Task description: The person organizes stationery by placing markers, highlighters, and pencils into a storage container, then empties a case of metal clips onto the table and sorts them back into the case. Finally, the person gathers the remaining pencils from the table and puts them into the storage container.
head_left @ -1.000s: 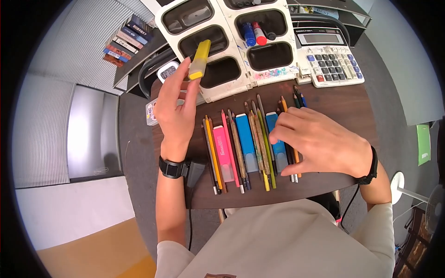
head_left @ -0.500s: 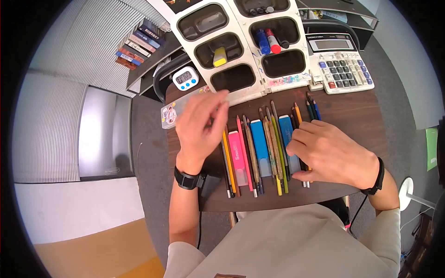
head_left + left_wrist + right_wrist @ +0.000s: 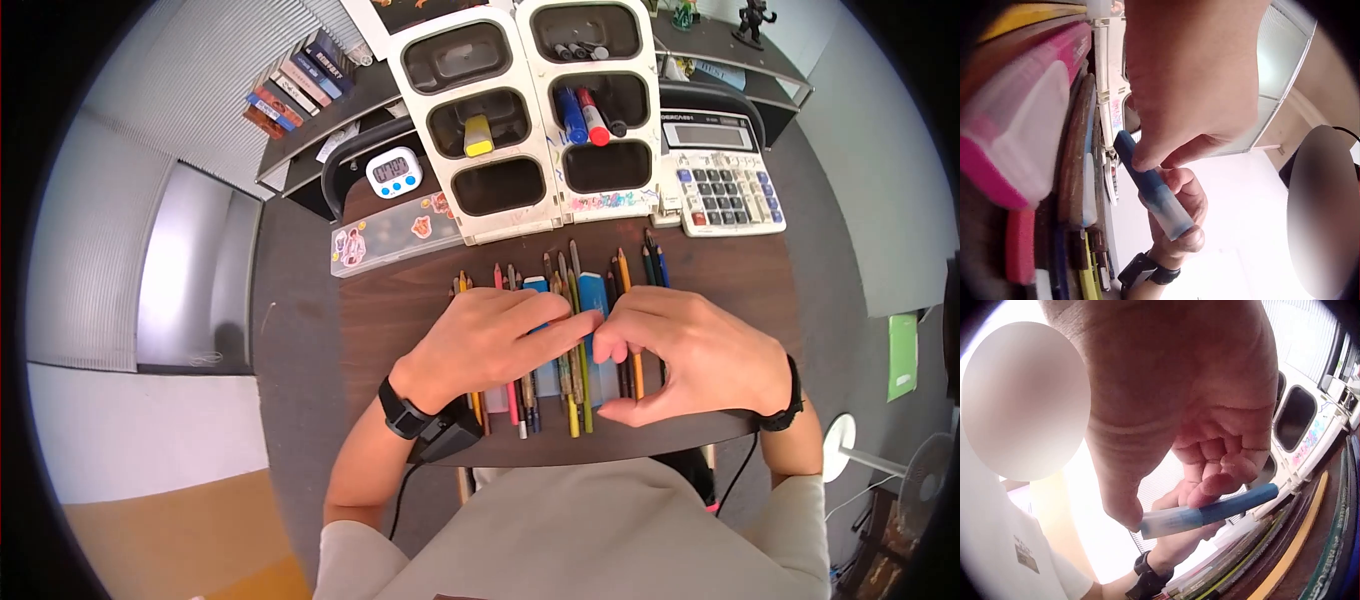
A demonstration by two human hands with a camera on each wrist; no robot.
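A blue highlighter (image 3: pixel 593 288) with a clear cap is held up above the row of pencils. My right hand (image 3: pixel 700 355) pinches it, the thumb at the end of the clear cap (image 3: pixel 1169 523) and the fingers curled near its middle. My left hand (image 3: pixel 485 335) reaches across the row, fingers extended, its fingertips right at the blue body (image 3: pixel 1149 183) in the left wrist view. A second blue highlighter (image 3: pixel 536 283) lies partly under the left hand. The pink highlighter (image 3: pixel 1016 119) is mostly hidden from the head camera by that hand.
A white organizer (image 3: pixel 553 150) stands at the back, a yellow highlighter (image 3: pixel 478 136) in one compartment and several markers (image 3: pixel 592 115) in others. A calculator (image 3: pixel 730 190) is at right. At left are a timer (image 3: pixel 394 172) and a clear stickered case (image 3: pixel 395 235). Pencils (image 3: pixel 627 280) line the table.
The left hand has put the yellow highlighter into an organizer compartment, let go and come back to the right hand. The right hand has stayed at the blue highlighter. The head view has shifted slightly.
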